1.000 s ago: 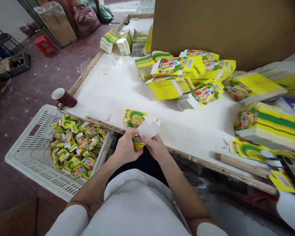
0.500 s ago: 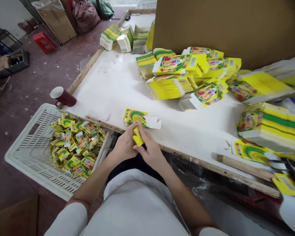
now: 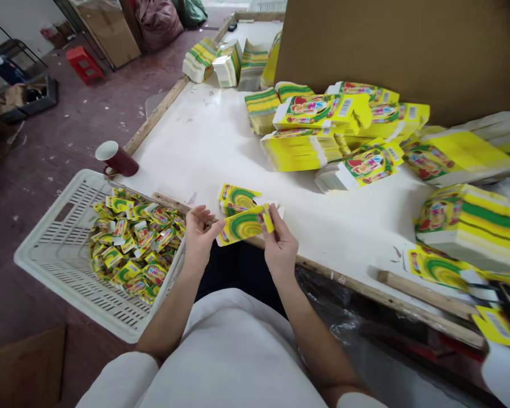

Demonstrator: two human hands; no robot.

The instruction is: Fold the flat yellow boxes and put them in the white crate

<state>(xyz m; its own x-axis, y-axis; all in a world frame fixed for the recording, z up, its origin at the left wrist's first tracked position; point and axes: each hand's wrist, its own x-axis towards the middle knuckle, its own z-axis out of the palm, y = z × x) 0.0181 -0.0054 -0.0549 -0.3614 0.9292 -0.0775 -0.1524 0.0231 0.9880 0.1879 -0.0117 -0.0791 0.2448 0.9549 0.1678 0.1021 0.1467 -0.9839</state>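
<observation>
The held carton (image 3: 243,225) and worktop (image 3: 191,136) are brightly lit, soft shadows are cast beside the stacked cartons (image 3: 300,150), and the right edge is blurred.

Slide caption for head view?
Right hand holds a yellow carton, left hand at its other end, near a white basket.

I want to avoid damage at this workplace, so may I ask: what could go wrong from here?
The right hand pinches the yellow-green carton by one end, so too hard a squeeze might crease it. The maroon mug sits at the edge of the table, near the crate, so a bump could perhaps knock it off. Some of the piled cartons lie at a slant on others and might slide.
</observation>
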